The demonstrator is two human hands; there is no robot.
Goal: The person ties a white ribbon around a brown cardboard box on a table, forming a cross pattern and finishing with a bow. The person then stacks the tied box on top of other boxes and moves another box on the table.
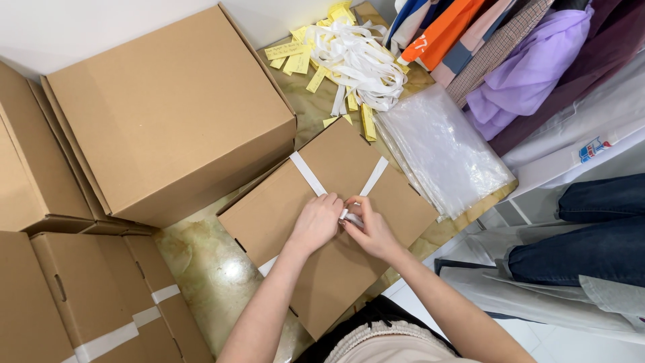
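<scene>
**Two hands knot white strap across a flat cardboard box**

The largest cardboard box (168, 111) stands closed at the far left of the marbled surface (215, 269). More brown boxes (80, 296) crowd the left edge, cut off by the frame, some banded in white. A stack of clear plastic bags (447, 151) lies toward the right edge, and a heap of white straps with yellow tags (346, 57) sits at the far edge.

The flat box (322, 235) lies at the near edge, turned diagonally so one corner points to the far edge; its near corner is hidden behind the person's arms and body. Two runs of white strap (308, 173) cross its top in a V and meet under the hands.

The left hand (316, 223) curls palm-down over the meeting point. The right hand (371, 232) pinches the strap ends between fingertips. The knot itself is hidden; how tightly the left fingers hold cannot be made out.
</scene>
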